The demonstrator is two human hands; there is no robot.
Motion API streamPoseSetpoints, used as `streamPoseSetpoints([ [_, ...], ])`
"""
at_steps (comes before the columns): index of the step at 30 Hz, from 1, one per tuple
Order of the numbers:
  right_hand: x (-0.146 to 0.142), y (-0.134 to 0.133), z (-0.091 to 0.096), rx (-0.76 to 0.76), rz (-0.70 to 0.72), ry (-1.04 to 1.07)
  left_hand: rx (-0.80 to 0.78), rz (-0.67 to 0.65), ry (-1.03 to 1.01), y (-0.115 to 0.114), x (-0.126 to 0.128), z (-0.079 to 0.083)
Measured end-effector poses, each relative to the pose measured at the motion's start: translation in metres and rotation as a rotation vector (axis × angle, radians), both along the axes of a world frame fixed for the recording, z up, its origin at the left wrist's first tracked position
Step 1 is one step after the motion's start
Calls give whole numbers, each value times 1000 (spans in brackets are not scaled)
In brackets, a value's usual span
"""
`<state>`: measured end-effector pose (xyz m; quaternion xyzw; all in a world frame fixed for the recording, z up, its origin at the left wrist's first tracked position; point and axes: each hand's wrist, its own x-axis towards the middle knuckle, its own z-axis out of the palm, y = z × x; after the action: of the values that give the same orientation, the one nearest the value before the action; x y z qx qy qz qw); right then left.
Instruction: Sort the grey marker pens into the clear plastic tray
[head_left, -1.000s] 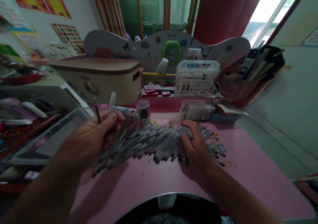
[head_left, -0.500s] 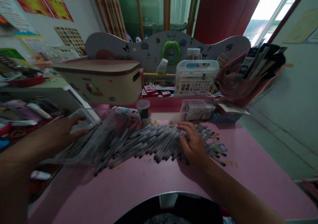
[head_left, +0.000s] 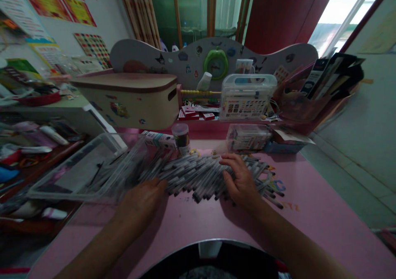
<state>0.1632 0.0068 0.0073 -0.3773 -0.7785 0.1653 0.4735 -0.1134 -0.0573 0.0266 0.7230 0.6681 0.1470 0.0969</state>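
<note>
A wide heap of clear pens with dark ends lies on the pink table. At the heap's left front edge, my left hand is curled over the pen ends; its fingertips are partly hidden and slightly blurred. My right hand rests on the right part of the heap, thumb and fingers apart. Left of the heap, a clear plastic box stands tilted at the table's edge with more pens inside.
Behind the heap stand a clear lidded jar, a small carton and a clear case. Further back are a cream bin, a handled marker case and a green clock. A cluttered shelf is at left.
My left hand has moved right and nearer me, from over the clear box to the pens' left edge. My right hand stays on the heap. The view has shifted slightly.
</note>
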Motion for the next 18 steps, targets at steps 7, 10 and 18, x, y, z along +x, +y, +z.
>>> streamPoseSetpoints([
  [7,-3,-1,-3,-25,23,-2,-88,-57,326,8,0,-3],
  [10,-3,-1,-5,-24,28,-9,-93,-61,252,11,3,-7],
  [18,-4,-1,-8,-51,71,-54,32,-189,177,26,22,-6],
])
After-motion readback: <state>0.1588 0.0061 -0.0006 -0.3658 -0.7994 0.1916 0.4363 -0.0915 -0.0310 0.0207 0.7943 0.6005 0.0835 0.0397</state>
